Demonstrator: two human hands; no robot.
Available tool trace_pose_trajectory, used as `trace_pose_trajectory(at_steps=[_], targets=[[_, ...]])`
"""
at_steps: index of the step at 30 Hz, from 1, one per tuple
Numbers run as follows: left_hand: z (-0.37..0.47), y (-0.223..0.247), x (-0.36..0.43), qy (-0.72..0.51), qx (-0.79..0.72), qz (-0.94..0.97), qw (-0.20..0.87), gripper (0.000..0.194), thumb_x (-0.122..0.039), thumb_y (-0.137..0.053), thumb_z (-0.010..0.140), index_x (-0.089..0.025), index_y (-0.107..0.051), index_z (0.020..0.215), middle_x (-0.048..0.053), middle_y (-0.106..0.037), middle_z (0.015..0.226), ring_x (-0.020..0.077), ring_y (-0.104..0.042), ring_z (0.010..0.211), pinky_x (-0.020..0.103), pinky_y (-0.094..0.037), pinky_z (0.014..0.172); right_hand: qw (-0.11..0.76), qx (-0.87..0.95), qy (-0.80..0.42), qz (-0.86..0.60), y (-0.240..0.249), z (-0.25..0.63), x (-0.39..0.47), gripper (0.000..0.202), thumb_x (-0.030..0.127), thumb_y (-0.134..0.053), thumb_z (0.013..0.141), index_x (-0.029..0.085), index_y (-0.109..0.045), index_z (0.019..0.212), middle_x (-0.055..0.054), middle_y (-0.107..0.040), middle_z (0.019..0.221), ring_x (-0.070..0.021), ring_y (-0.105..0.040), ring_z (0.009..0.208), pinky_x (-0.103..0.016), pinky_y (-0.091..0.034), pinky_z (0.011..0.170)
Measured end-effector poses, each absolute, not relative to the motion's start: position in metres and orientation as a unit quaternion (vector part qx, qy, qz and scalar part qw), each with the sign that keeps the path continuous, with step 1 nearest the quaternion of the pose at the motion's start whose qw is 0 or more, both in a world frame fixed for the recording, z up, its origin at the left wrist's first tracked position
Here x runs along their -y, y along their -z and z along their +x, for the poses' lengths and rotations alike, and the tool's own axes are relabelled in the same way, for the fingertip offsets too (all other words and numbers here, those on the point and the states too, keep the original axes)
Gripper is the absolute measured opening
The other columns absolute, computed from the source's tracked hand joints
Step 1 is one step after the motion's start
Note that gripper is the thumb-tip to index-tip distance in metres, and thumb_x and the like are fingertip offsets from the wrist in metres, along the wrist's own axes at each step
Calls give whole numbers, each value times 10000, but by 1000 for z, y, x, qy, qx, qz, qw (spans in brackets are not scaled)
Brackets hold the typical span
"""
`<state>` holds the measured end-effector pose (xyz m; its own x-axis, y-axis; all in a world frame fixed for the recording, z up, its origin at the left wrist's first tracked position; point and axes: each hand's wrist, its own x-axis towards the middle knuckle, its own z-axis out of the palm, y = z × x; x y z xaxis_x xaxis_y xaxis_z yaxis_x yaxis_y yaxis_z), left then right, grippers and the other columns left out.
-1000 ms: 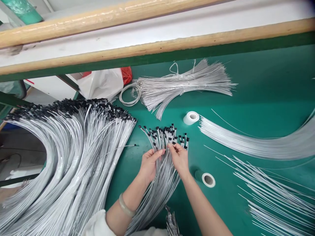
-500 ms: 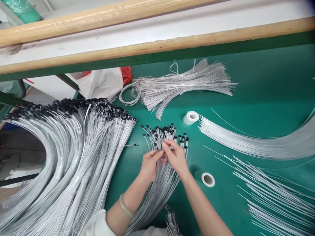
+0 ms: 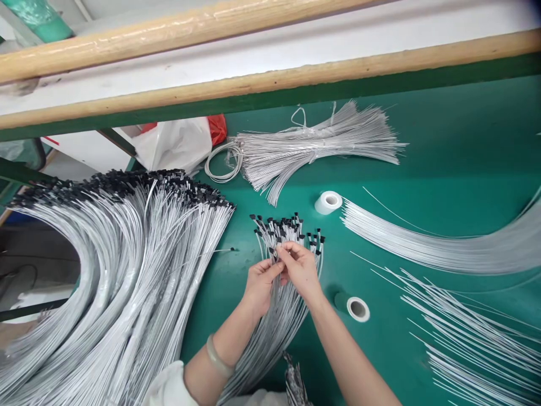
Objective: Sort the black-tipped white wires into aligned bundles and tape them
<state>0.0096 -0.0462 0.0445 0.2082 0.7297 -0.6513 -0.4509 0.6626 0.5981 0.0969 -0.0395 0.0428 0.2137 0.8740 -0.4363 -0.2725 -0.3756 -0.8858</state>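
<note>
A bundle of grey wires (image 3: 276,332) with black connectors at the far ends lies on the green table, running from near my body up under both hands. My left hand (image 3: 261,285) is closed, thumb and fingers pinched on wires just below the connectors. Close against it, my right hand (image 3: 301,269) is also closed, its thumb and forefinger pinching near a black connector (image 3: 273,250). Fingers hide the exact spot they grip. More black connectors (image 3: 287,223) fan out just beyond the fingertips.
A large heap of black-tipped wires (image 3: 139,282) fills the left. Behind lies a tied wire bundle (image 3: 321,141). To the right are a white tape roll (image 3: 328,202), another roll (image 3: 358,309) and loose wires (image 3: 456,304). A wood-edged shelf (image 3: 270,84) crosses above the table.
The left hand has shifted slightly right and up, closer to the right hand. The connectors at the bundle's left side have moved right, nearer the others.
</note>
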Motion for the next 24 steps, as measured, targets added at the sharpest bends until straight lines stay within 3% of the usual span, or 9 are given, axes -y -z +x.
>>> trace_pose_trajectory(at_steps=[3,6,8,11,13,16,19,24], targets=[[8,-46,43,-401,-511,128,750,274,-277,-775,491,-109,-643,663,28,-633,607,98,-546,529,226,-419,559,544,233,-554,-585,-34,98,41,240,424,-607,681,196,-537,701,29,-555,540,-99,-443,332,-227,-383,283],[5,-46,40,-402,-524,122,741,262,-271,-769,507,-116,-640,675,55,-669,672,130,-597,612,236,-440,613,565,251,-482,-621,-20,104,42,219,408,-545,733,191,-525,711,-14,-606,641,-142,-552,498,-275,-472,477],[2,-46,39,-394,-541,123,733,263,-279,-764,517,-118,-638,682,71,-679,686,155,-619,668,251,-450,649,530,305,-401,-682,-10,111,43,209,387,-504,757,186,-522,704,-25,-602,634,-164,-569,565,-305,-470,578],[-1,-44,39,-379,-553,134,730,278,-303,-755,535,-117,-636,703,75,-676,657,156,-621,638,253,-449,628,407,427,-264,-763,4,122,46,235,358,-417,785,172,-549,730,-50,-582,626,-201,-550,594,-360,-444,623],[-2,-42,40,-378,-545,148,733,283,-319,-746,549,-114,-632,708,62,-661,613,125,-585,532,239,-428,553,354,484,-172,-781,9,125,48,277,347,-397,784,138,-571,836,-105,-590,748,-251,-546,735,-418,-428,697],[0,-40,41,-384,-531,165,737,273,-320,-743,548,-112,-629,684,40,-636,561,78,-496,424,218,-371,468,370,500,-91,-778,4,124,50,395,372,-448,772,98,-519,1047,-179,-529,1029,-304,-462,994,-475,-389,802],[4,-40,42,-381,-529,163,741,255,-309,-752,525,-115,-623,629,29,-617,530,67,-467,410,213,-341,450,434,499,-195,-724,-14,114,50,317,385,-480,781,160,-550,993,-121,-562,976,-248,-515,921,-395,-443,737],[9,-41,44,-401,-512,178,739,247,-306,-756,508,-105,-619,554,-20,-519,435,50,-406,396,202,-294,430,459,445,-449,-624,-35,97,47,196,376,-616,688,190,-598,629,-24,-554,712,-148,-538,563,-258,-430,455]])
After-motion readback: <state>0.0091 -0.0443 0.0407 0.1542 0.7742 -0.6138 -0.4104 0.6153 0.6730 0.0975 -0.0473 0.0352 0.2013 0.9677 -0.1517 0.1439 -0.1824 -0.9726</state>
